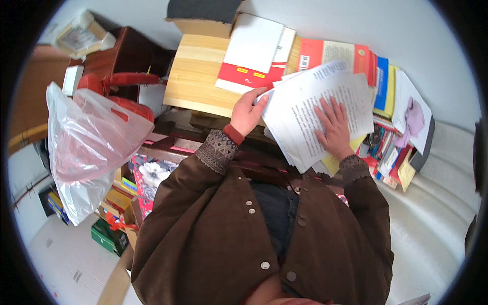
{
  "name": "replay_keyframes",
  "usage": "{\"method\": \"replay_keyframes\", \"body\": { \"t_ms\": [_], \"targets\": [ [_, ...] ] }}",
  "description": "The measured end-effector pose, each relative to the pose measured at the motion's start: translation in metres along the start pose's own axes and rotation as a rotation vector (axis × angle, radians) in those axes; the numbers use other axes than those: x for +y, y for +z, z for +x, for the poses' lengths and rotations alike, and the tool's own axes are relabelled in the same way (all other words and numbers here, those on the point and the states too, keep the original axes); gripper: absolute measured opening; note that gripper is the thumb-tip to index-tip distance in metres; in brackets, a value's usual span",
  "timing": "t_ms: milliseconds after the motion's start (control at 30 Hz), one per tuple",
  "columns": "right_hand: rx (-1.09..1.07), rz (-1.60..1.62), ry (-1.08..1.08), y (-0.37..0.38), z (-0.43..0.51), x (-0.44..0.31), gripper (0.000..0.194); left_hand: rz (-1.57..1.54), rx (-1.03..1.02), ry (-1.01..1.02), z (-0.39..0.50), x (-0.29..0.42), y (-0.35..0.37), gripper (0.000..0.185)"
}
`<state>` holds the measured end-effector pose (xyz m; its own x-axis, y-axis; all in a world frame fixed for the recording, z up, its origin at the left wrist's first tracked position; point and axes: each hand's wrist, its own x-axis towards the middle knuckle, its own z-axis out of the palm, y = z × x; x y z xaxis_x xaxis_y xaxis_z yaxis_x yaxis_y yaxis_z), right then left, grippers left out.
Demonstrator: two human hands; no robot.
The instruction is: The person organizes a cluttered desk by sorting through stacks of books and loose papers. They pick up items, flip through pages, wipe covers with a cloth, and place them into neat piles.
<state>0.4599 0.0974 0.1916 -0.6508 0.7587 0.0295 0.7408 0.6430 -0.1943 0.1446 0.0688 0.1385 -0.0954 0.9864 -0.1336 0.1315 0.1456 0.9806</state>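
A loose stack of printed paper sheets lies tilted in front of me, over the desk's front edge and partly over red books. My left hand pinches the stack's left corner between thumb and fingers. Flat on the top sheet rests my right hand, its fingers spread over the printed text. A yellow sheet pokes out beneath the stack, near my right wrist. Just beyond my left hand, a red and white book or folder lies on the wooden desktop, with a white sheet on it.
Red books and a blue book lie right of the desktop. A purple cloth lies on white paper above packed books. A cardboard box stands at the back. On the left are a plastic bag and a red chair armrest.
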Motion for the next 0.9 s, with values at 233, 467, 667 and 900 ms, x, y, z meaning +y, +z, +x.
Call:
{"method": "replay_keyframes", "body": {
  "t_ms": [233, 467, 667, 900],
  "targets": [
    [0.17, 0.025, 0.14, -0.01, -0.018, -0.005, 0.066, -0.913, 0.015, -0.512, -0.032, 0.02, 0.014, 0.044],
    [0.656, 0.095, 0.595, -0.011, -0.08, 0.033, 0.059, -0.746, -0.148, -0.654, -0.072, 0.017, 0.024, 0.036],
    [0.52, 0.065, 0.574, 0.0, -0.089, 0.039, 0.05, -0.762, -0.161, -0.559, -0.078, 0.016, 0.042, 0.044],
    [0.461, 0.174, 0.447, -0.001, -0.073, 0.006, 0.03, -1.156, -0.119, -0.672, -0.07, 0.017, 0.002, 0.062]
  ]
}}
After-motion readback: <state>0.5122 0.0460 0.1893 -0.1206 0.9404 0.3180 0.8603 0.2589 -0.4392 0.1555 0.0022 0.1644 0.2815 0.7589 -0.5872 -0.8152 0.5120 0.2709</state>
